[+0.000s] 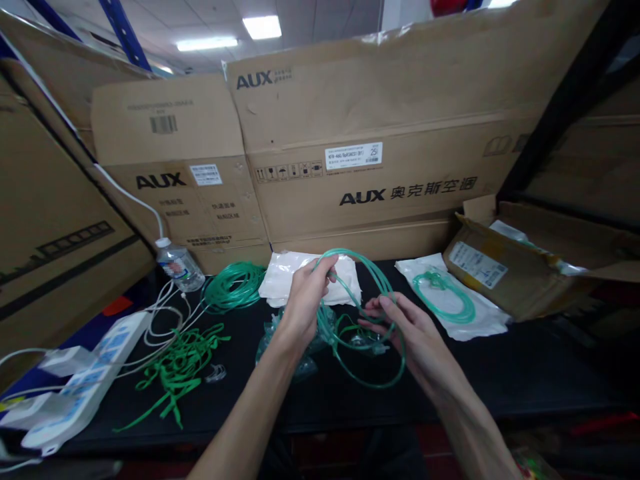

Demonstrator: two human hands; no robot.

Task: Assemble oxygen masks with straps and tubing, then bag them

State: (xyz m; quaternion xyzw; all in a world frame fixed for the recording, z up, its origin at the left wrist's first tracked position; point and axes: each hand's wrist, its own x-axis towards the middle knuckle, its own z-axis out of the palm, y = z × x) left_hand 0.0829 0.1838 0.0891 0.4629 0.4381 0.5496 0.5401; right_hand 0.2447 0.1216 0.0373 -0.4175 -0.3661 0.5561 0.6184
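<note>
A loop of thin green plastic tubing (376, 272) is in both my hands above the black table. My left hand (306, 297) closes around the upper left of the loop, thumb pressed on the strands. On the loop's right side, my right hand (407, 323) has its thumb and fingers around the tubing. Loose strands hang below between the hands. Beneath and partly behind my left forearm lie clear greenish plastic pieces (270, 333), partly hidden. White packets (280, 280) lie behind my left hand.
Left are coiled green tubing (235, 287), green straps (175, 367), small clear pieces (216, 373), a power strip (113, 360) with cables and a bottle (181, 268). Right, a white bag (485, 327) bears a tubing coil (465, 310) beside an open carton (470, 283). Cardboard (310, 227) walls the back.
</note>
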